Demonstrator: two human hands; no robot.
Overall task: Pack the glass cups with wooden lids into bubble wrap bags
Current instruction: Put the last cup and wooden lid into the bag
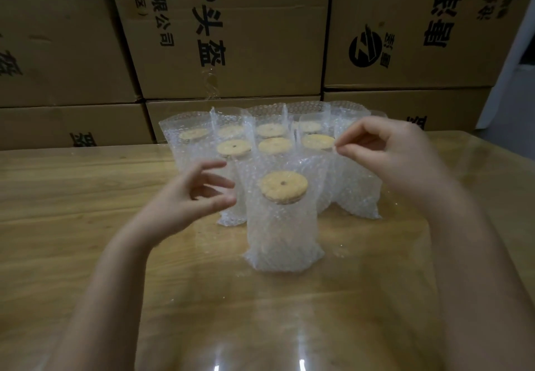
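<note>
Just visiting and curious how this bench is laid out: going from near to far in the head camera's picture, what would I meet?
Bare wooden table → nearest bagged cup → cluster of bagged cups → stacked cardboard boxes.

On the table (pixel 86 197) one bagged cup (pixel 282 234) stands in front, a cluster of bagged cups (pixel 269 139) just behind it (a lid (pixel 284 187) on each); stacked cartons (pixel 231 37) line the back
</note>
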